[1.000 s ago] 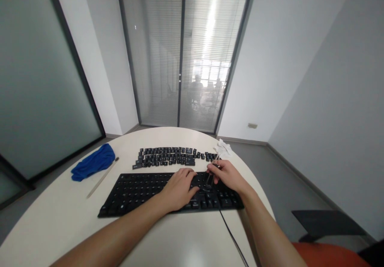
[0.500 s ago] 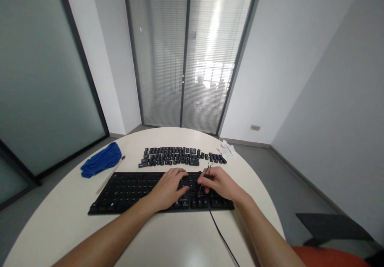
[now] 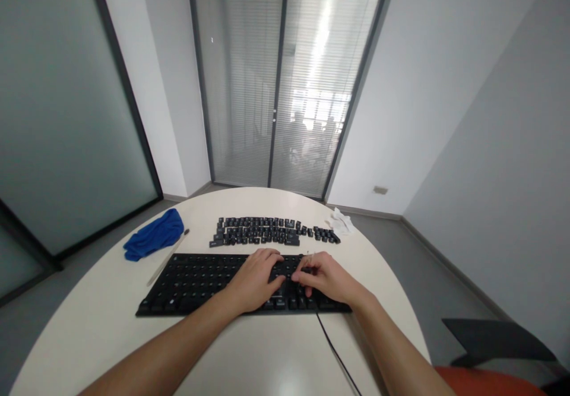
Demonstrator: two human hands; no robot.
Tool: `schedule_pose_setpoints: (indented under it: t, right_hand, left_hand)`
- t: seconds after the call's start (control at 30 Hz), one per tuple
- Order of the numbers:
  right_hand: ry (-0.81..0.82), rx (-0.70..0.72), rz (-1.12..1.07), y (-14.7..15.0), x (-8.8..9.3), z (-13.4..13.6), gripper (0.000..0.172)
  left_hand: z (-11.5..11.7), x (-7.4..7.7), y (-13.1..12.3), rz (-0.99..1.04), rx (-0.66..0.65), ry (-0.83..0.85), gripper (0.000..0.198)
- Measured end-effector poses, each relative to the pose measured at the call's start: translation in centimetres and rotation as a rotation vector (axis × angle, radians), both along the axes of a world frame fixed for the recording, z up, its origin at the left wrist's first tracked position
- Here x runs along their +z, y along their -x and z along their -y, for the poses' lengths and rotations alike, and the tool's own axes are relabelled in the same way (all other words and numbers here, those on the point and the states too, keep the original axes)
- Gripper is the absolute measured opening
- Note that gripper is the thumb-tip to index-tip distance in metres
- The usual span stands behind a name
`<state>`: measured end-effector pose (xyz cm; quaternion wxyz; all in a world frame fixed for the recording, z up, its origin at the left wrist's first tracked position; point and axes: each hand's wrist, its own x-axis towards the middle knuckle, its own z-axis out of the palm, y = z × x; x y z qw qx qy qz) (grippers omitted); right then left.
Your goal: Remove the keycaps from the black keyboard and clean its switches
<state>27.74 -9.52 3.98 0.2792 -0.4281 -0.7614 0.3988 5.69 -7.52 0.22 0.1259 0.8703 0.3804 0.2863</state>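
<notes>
Keyboard lies lower centre; I rest my left hand there, fingers wide, and my right hand pinches a thin tool.

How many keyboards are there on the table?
1. The black keyboard lies on the pale table, nearer to the wearer than the loose keycaps. It is partly covered; no second keyboard is visible.

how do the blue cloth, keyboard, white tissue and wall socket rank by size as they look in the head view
Largest to smallest, as they look:
1. keyboard, though partly covered
2. blue cloth
3. white tissue
4. wall socket, which is also farther off
</notes>
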Motion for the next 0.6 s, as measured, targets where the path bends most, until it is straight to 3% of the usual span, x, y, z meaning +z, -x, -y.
schedule_pose_setpoints:
  t: [0.17,0.33,0.6]
  right_hand:
    - [-0.063,0.016,0.021,0.0,0.3,-0.1,0.033]
    - [-0.112,0.007,0.093,-1.0,0.2,-0.8,0.029]
    - [0.04,0.032,0.014,-1.1,0.3,-0.5,0.031]
  left_hand:
    - [0.7,1.3,0.1,0.011,-0.118,-0.023,0.028]
    - [1.3,2.1,0.3,-0.046,-0.306,0.015,0.044]
    - [1.3,2.1,0.5,-0.113,-0.33,-0.005,0.049]
